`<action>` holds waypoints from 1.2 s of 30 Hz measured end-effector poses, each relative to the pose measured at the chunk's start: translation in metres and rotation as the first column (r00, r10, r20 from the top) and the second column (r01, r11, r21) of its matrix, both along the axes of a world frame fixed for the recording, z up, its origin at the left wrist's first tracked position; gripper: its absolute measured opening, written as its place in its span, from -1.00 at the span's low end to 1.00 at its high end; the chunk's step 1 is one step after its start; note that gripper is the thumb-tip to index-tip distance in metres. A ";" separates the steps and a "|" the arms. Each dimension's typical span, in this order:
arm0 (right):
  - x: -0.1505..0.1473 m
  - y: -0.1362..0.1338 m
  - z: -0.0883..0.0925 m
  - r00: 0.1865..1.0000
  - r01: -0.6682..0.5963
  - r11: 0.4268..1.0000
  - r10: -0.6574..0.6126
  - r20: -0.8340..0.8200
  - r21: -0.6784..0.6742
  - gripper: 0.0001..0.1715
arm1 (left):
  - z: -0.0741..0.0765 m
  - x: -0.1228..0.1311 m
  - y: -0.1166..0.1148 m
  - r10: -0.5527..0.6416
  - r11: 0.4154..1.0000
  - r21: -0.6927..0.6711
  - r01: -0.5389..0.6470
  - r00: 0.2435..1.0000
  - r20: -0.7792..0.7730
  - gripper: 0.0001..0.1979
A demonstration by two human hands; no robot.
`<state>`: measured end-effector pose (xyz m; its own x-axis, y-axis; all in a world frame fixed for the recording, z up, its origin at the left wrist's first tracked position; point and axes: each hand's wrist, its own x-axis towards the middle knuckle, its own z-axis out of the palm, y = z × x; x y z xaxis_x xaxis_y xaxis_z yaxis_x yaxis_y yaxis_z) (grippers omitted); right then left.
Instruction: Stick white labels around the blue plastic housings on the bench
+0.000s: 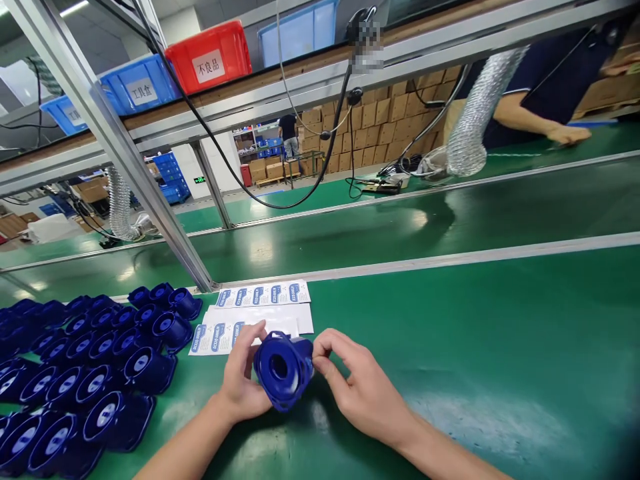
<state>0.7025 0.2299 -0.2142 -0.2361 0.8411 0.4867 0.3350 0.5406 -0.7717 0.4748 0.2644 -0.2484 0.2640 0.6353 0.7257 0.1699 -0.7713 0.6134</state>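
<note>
My left hand [247, 383] grips a dark blue plastic housing [270, 390] with a round hole in its end, tilted so the hole faces me. At the housing's right side, the thumb and forefinger of my right hand [353, 380] are pinched together; what lies between them, if anything, is hidden. Just behind the housing lie white sheets of blue-and-white labels [265, 294], partly covered by my left fingers. Many similar blue housings [120, 419] stand in rows to the left, those in front showing a pale oval mark on the end.
A green work surface [480, 347] spreads beneath my hands, with a metal upright [170, 220] at back left. Above hang a black cable [240, 190] and a shelf with a red bin [210, 57] and blue bins [140, 83]. Across the line, a person's hand [569, 135] rests on another bench.
</note>
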 end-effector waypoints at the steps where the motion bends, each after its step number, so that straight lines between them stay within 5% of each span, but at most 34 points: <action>1: -0.001 -0.001 0.001 1.000 -0.028 0.998 0.027 -0.016 -0.058 -0.75 | 0.003 0.000 0.000 -0.035 0.999 -0.034 0.036 0.999 0.005 0.08; 3: -0.003 -0.002 0.001 0.998 -0.060 0.992 0.059 -0.016 -0.111 -0.75 | 0.009 0.003 -0.001 -0.120 0.980 -0.157 0.123 0.992 0.031 -0.01; 6: -0.005 -0.001 -0.004 0.999 0.026 1.000 -0.026 0.028 -0.005 -0.76 | 0.015 0.010 -0.003 -0.204 0.876 -0.415 0.246 0.968 0.143 -0.20; 10: -0.005 0.002 -0.010 0.993 0.099 0.988 -0.106 0.053 0.114 -0.77 | 0.009 0.018 -0.005 -0.140 0.790 -0.560 0.250 0.962 0.233 -0.30; 16: -0.005 0.006 -0.008 0.992 0.060 0.962 -0.086 -0.087 -0.267 -0.93 | 0.003 0.019 -0.003 -0.094 0.694 -0.659 0.290 0.944 0.316 -0.38; 19: -0.003 0.009 -0.006 0.981 -0.019 0.896 -0.068 -0.180 -0.443 -0.52 | 0.006 0.020 -0.003 -0.135 0.634 -0.704 0.320 0.942 0.306 -0.36; 21: -0.001 0.011 -0.006 0.980 -0.057 0.874 -0.044 -0.195 -0.482 -0.53 | 0.010 0.021 -0.004 -0.136 0.641 -0.707 0.299 0.951 0.279 -0.35; 24: 0.000 0.011 -0.007 0.987 -0.048 0.880 -0.032 -0.160 -0.473 -0.85 | 0.015 0.025 -0.005 -0.089 0.698 -0.681 0.221 0.971 0.224 -0.40; 29: -0.005 0.011 -0.011 0.992 0.059 0.923 -0.097 -0.082 -0.380 -0.82 | 0.017 0.029 -0.005 0.016 0.725 -0.684 0.087 0.990 0.143 -0.43; 36: -0.014 0.015 -0.018 0.983 0.162 0.945 -0.181 -0.041 -0.285 -0.83 | 0.015 0.032 0.004 0.170 0.684 -0.729 -0.026 0.977 0.125 -0.42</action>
<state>0.6884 0.2449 -0.2322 -0.0519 0.9704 0.2359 0.3474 0.2390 -0.9068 0.5063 0.2681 -0.2329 0.0895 0.9943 0.0585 0.0573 -0.0638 0.9963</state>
